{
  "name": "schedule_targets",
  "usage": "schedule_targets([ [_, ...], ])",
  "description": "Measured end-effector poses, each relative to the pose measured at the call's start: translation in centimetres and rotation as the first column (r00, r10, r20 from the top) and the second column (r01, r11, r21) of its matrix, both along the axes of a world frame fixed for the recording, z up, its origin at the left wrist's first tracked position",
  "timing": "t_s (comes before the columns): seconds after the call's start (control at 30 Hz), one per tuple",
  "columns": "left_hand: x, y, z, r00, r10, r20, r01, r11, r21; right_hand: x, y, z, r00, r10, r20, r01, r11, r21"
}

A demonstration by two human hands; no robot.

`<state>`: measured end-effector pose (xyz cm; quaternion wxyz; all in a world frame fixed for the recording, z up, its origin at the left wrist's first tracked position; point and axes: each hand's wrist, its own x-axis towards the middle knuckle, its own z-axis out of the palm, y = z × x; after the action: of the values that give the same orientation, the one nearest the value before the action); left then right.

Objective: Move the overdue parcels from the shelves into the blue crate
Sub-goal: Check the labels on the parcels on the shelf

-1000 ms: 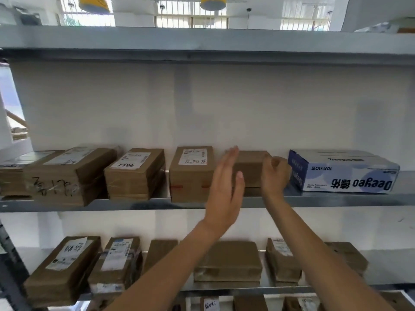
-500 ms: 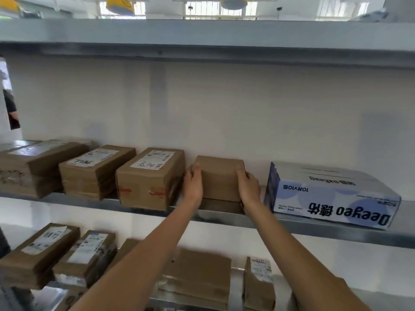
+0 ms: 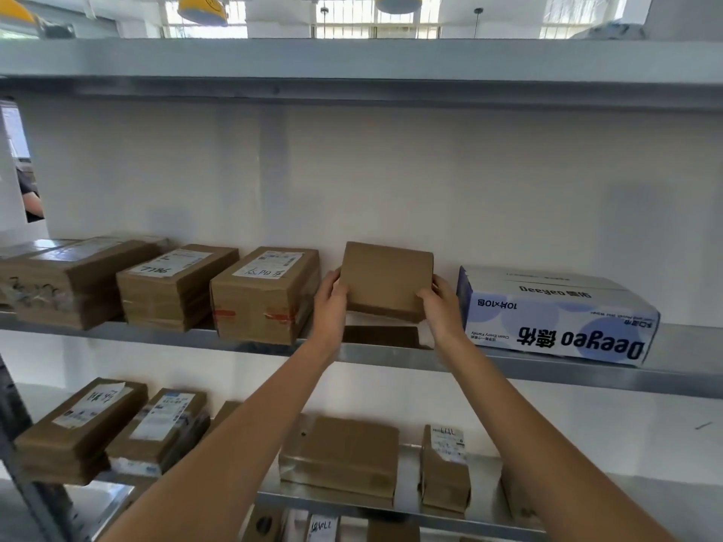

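Head view: plain brown parcel [image 3: 385, 281] pinched between left hand [image 3: 330, 303] and right hand [image 3: 440, 307], one on each side edge, fingers curled round the edges. Lifted clear of the upper shelf [image 3: 547, 371], tilted with the top leaning back toward the wall. Two-sided grip likely chosen to draw it straight out of the gap between the labelled box [image 3: 266, 295] on the left and the blue-and-white tissue carton [image 3: 555, 314] on the right, without knocking either. Flat dark parcel [image 3: 381, 336] directly below, lying on the shelf near its front edge; looks like the held one was stacked on it. No label visible on the held face, so overdue status not checkable here. Blue crate not in frame. More parcels on the lower shelf [image 3: 332, 498].
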<state>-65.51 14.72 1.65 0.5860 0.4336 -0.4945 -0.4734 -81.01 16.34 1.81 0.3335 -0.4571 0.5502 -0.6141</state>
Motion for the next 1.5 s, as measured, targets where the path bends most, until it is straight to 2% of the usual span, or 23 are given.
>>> schedule_targets([
  [0.1, 0.6, 0.8, 0.7, 1.000, -0.016, -0.005, 0.016, 0.997, -0.079, 0.1, 0.9, 0.3, 0.999, -0.028, 0.041, 0.032, 0.995, -0.096],
  [0.17, 0.7, 1.1, 0.7, 1.000, -0.017, -0.013, 0.016, 0.998, -0.069, 0.4, 1.6, 0.4, 0.996, -0.040, 0.083, 0.050, 0.990, -0.134],
  [0.47, -0.1, 2.1, -0.7, 0.997, -0.038, -0.073, 0.044, 0.996, 0.080, 0.9, 3.5, -1.3, 0.984, -0.052, 0.169, 0.067, 0.994, -0.083],
  [0.63, -0.1, 2.1, 0.2, 0.985, -0.045, -0.164, 0.054, 0.997, 0.051, 0.7, 3.3, -0.7, 0.978, -0.083, 0.192, 0.105, 0.988, -0.110],
  [0.93, 0.5, 2.3, 0.7, 0.997, -0.068, -0.026, 0.065, 0.993, -0.101, 0.6, 3.6, 0.1, 0.990, -0.095, 0.109, 0.110, 0.985, -0.136],
  [1.1, 0.7, 2.2, 0.2, 0.997, -0.069, 0.030, 0.071, 0.994, -0.077, 0.7, 3.6, -1.0, 0.983, -0.082, 0.162, 0.102, 0.988, -0.116],
  [1.3, 0.0, 2.3, 1.0, 0.995, -0.057, -0.081, 0.055, 0.998, -0.019, 0.7, 3.2, -0.8, 0.961, -0.103, 0.258, 0.140, 0.982, -0.128],
  [1.5, 0.1, 2.5, 1.1, 0.997, -0.059, -0.049, 0.055, 0.994, -0.095, 0.4, 3.1, -0.6, 0.964, -0.142, 0.224, 0.185, 0.965, -0.187],
])
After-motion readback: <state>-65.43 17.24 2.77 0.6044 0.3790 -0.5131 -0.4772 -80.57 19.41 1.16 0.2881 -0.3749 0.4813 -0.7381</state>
